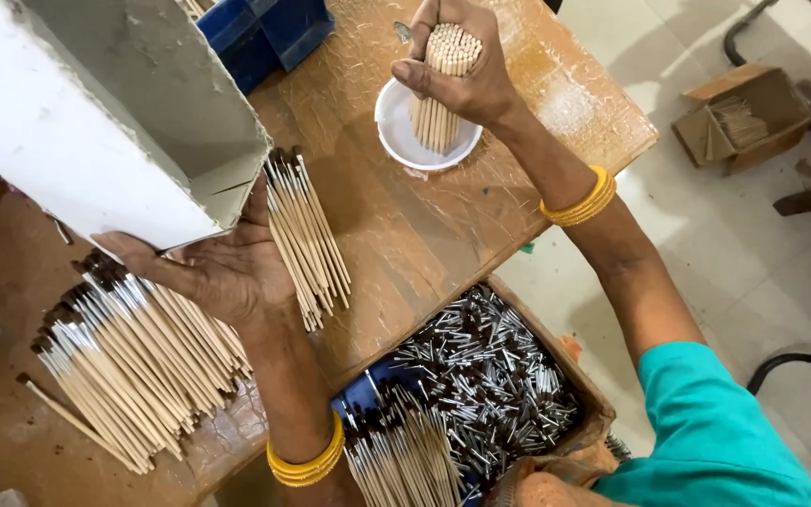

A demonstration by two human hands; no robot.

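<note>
Looking down from the head camera, I see my right hand point(462, 70) closed around a bundle of bare wooden sticks point(443, 84), their lower ends standing in a shallow white dish point(396, 141) on the scuffed wooden table point(424, 235). My left hand point(222, 272) lies palm up and open, fingers spread beneath the tilted grey cardboard box point(114, 113), whose open mouth faces down toward the table; I cannot see anything inside it. Just beside that hand lies a small loose bunch of finished brushes point(307, 239), pale handles with metal collars and dark tips, and to its left a larger fanned pile of brushes point(133, 366). The box blocks much of the table's far left corner. At the near edge a brown carton point(593, 404) holds a heap of shiny metal ferrules point(490, 376), with more brushes point(405, 460) standing in a blue tray point(368, 385) next to it. A blue bin point(265, 33) sits at the table's far edge, and a small cardboard box point(739, 117) with sticks rests on the tiled floor.
</note>
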